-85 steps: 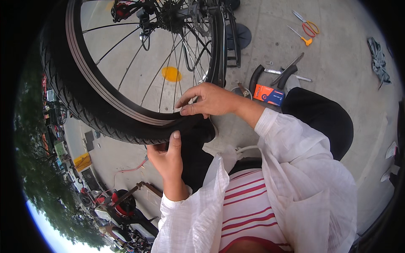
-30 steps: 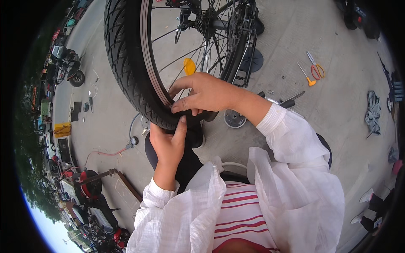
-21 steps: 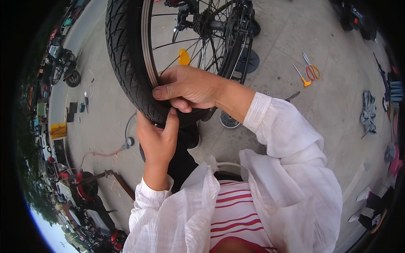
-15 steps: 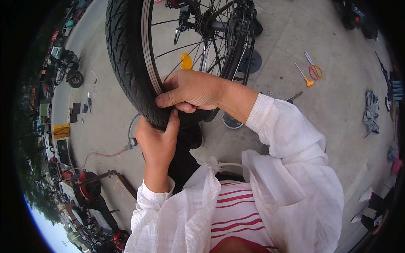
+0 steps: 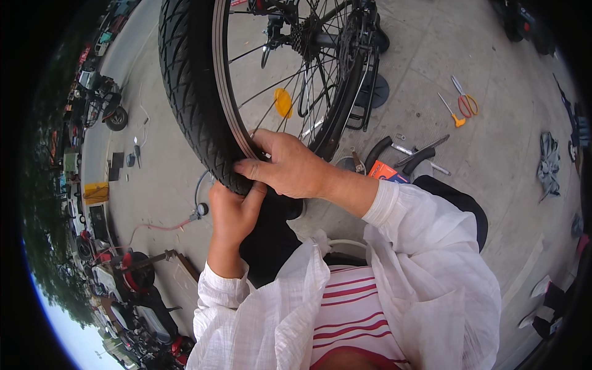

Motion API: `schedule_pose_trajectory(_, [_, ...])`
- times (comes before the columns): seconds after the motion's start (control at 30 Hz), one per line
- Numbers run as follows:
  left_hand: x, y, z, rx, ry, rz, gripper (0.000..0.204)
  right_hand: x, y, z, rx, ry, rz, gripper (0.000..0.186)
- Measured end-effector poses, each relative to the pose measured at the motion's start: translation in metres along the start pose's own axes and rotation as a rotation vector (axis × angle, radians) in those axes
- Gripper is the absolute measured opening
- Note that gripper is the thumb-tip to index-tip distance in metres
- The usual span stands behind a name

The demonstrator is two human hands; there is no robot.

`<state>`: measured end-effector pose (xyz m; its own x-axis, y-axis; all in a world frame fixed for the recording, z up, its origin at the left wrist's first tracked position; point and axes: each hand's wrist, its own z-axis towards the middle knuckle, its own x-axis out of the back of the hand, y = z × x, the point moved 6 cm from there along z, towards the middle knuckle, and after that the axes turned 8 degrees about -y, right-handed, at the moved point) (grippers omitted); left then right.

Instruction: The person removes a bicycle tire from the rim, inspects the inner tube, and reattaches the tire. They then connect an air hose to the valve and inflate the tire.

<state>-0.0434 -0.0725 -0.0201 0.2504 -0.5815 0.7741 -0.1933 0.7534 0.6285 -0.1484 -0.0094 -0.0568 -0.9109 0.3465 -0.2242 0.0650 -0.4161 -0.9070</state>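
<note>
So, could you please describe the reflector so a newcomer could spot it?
Find the big wheel at the top, then the right hand on its tyre. Just above that hand, among the spokes, sits the reflector. It alone is yellow and broad; the spokes are thin.

**Your count, piece by piece**

You have one left grip (image 5: 231,208) and one right grip (image 5: 293,168) on one bicycle tire (image 5: 190,108). Beyond them you count one yellow reflector (image 5: 283,103); to their right, one pair of scissors (image 5: 462,96), one yellow-handled tool (image 5: 459,121), one orange-and-blue box (image 5: 386,172) and one grey bundle (image 5: 547,164); to their left, one round gauge (image 5: 203,209).
</note>
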Motion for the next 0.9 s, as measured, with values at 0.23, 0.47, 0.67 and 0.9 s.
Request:
schedule_pose_trajectory(0.23, [0.021,0.017,0.011,0.079,0.036,-0.113,0.012,0.014,-0.028,-0.001,-0.261,-0.124,0.507,0.039])
schedule_pose_trajectory(0.47, [0.063,0.075,0.063,0.052,0.213,-0.125,0.041,0.093,-0.099,0.006,0.166,0.269,-0.183,0.030])
schedule_pose_trajectory(0.67, [0.062,0.084,0.058,-0.196,0.416,-0.555,0.062,0.086,-0.155,0.011,0.790,0.205,-1.084,0.052])
schedule_pose_trajectory(0.9, [-0.033,0.009,-0.018,0.057,0.487,-0.294,0.084,0.050,-0.160,0.026,1.118,-0.211,-1.579,0.066])
